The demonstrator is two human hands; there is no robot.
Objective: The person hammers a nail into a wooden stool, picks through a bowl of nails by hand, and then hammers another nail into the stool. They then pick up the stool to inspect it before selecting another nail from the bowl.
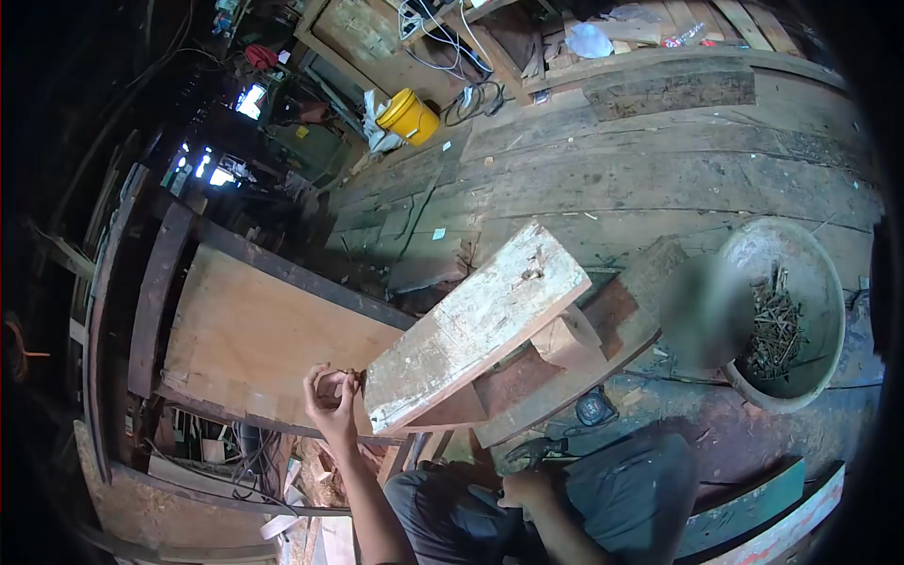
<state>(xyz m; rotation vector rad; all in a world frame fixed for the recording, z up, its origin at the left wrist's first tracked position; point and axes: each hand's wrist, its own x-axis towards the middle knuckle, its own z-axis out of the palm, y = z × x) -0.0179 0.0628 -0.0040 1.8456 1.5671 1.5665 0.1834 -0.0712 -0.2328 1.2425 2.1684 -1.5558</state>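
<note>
My left hand [334, 403] is raised at the near left end of a paint-worn wooden plank [480, 325]. Its thumb and fingertips are pinched together close to the plank's end; whatever lies between them is too small to make out. The plank rests tilted, with a squared wood block [569, 341] under its right side. Low over my lap, my right hand [529, 492] is closed around the handle of a hammer [537, 450]. The hammer's dark head points up and away from me, below the plank.
A pale bucket [829, 282] holding many nails [777, 325] stands at the right, partly behind a blurred patch. A dark round object [595, 408] lies near the hammer. A framed plywood panel [273, 330] is at the left. A yellow bucket [410, 117] stands farther back.
</note>
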